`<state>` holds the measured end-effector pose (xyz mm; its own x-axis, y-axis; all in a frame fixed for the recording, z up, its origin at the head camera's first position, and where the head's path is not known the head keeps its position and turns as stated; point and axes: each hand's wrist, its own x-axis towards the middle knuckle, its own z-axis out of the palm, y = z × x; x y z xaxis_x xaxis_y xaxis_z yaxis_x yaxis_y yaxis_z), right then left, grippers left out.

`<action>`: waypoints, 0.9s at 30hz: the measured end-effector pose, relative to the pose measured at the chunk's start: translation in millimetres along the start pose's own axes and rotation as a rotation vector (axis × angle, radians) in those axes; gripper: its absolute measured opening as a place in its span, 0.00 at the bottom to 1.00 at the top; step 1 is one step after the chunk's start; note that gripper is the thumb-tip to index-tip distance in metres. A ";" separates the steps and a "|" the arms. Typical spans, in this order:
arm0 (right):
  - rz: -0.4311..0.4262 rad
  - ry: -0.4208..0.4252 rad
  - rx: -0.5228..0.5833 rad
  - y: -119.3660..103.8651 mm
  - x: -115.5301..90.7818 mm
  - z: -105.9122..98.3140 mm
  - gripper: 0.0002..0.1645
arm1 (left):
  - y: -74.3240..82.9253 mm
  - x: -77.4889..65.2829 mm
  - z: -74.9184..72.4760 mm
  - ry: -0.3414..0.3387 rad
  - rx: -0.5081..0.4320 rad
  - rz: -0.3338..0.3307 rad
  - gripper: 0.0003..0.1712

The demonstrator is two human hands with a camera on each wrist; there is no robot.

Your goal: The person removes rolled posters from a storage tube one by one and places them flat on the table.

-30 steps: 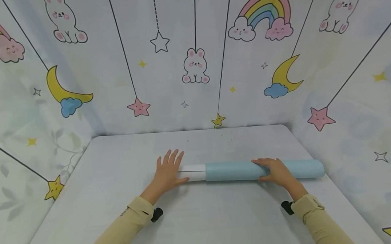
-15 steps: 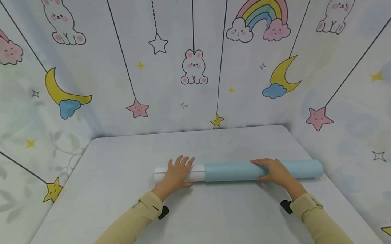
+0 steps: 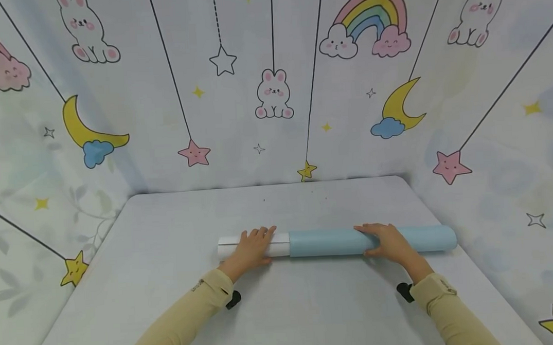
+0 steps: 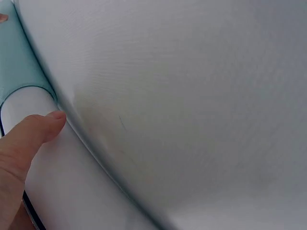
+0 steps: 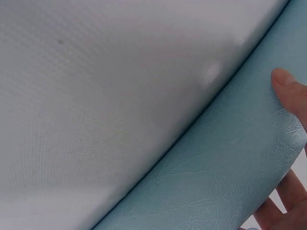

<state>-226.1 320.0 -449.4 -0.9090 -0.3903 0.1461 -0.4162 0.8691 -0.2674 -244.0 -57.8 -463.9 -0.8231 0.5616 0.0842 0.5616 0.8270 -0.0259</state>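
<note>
A light-blue roll (image 3: 326,242) with a finely creased, leather-like surface lies crosswise on the white table. Out of its left end sticks a narrower white roll (image 3: 280,248), with the edge of its sheet running lengthwise as a dark line. My left hand (image 3: 248,250) grips the white roll near the blue end, thumb on the near side and fingers over the far side. In the left wrist view the thumb (image 4: 43,128) presses on the white surface. My right hand (image 3: 393,243) holds the blue roll right of its middle, thumb (image 5: 288,88) in front and fingers behind.
The white table (image 3: 282,306) runs back to a printed fabric wall (image 3: 236,107) with rabbits, stars and moons. Similar fabric flanks both sides. A small black device (image 3: 234,299) sits under the left wrist, another black device (image 3: 405,292) under the right.
My left hand has slid right along the white roll, uncovering its left end, and its spread fingers have come down and bent around it. The right hand and the blue roll stay in place.
</note>
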 end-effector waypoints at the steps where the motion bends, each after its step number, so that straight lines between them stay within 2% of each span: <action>1: -0.004 -0.002 -0.001 -0.7 0.5 -1.0 0.42 | 0.0 0.5 0.7 -0.004 0.005 0.002 0.49; 7: -0.008 -0.011 -0.003 -1.3 1.5 -2.8 0.42 | 0.2 1.5 3.5 -0.017 0.016 0.002 0.46; 16: -0.011 -0.026 -0.007 -0.8 -2.3 -3.4 0.43 | -0.1 -1.6 0.9 -0.028 -0.017 -0.027 0.39; 27: -0.025 -0.028 -0.006 4.2 -4.0 -4.4 0.43 | -9.9 -16.5 2.8 0.013 0.010 -0.038 0.35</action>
<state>-224.1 326.5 -446.9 -0.8985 -0.4207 0.1257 -0.4390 0.8606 -0.2580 -236.2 -75.2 -467.7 -0.8428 0.5293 0.0978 0.5288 0.8481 -0.0328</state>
